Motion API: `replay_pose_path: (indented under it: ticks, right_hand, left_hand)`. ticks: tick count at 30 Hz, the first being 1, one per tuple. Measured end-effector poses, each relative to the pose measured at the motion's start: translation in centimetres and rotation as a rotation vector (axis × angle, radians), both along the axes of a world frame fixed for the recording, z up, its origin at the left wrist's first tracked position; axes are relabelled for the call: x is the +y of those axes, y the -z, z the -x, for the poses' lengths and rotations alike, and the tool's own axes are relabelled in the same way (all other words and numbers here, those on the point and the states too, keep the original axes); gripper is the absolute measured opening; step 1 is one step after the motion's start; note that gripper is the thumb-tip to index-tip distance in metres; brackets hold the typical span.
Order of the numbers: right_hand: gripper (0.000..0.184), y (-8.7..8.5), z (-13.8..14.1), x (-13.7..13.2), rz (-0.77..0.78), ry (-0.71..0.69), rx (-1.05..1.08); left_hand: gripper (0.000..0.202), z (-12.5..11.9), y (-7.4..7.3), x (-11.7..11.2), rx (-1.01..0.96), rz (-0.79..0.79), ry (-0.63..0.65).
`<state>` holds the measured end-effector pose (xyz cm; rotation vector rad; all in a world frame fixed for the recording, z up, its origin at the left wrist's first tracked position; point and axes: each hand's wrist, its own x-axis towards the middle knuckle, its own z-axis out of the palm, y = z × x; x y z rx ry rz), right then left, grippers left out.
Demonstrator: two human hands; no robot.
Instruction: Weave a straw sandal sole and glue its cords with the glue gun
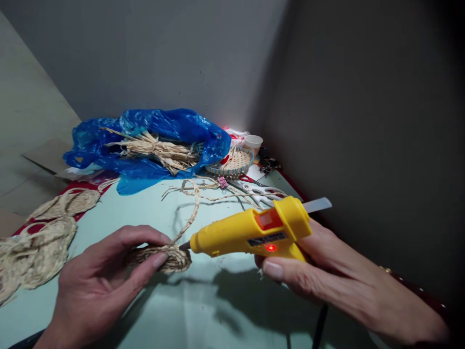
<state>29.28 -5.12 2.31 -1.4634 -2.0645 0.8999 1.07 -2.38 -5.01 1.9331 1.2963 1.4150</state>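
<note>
- Left hand [98, 286] pinches the coil [163, 257] shut between thumb and fingers, just left of the glue gun [250, 232].
- Right hand [327, 276] grips the gun closed, nozzle touching the coil.
- Best squeeze gently, fingertips clear of hot glue.

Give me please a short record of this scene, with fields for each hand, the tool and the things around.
left hand: holds a small woven straw piece on the table
right hand: grip closed around a yellow glue gun
tool state: red light on; nozzle at the straw piece's edge
braid: runs from the piece up the table
behind: blue plastic bag with straw bundle, small basket, white scissors
left edge: woven straw mats
</note>
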Motion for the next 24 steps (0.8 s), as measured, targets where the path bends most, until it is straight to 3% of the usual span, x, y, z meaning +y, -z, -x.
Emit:
replay_pose_path:
  ticks: [24]
  right_hand:
    - [0.039, -0.20, -0.08, 0.23, -0.006, -0.024, -0.041]
  left_hand:
    - [0.016, 0.38, 0.01, -0.28, -0.048, 0.060, -0.015]
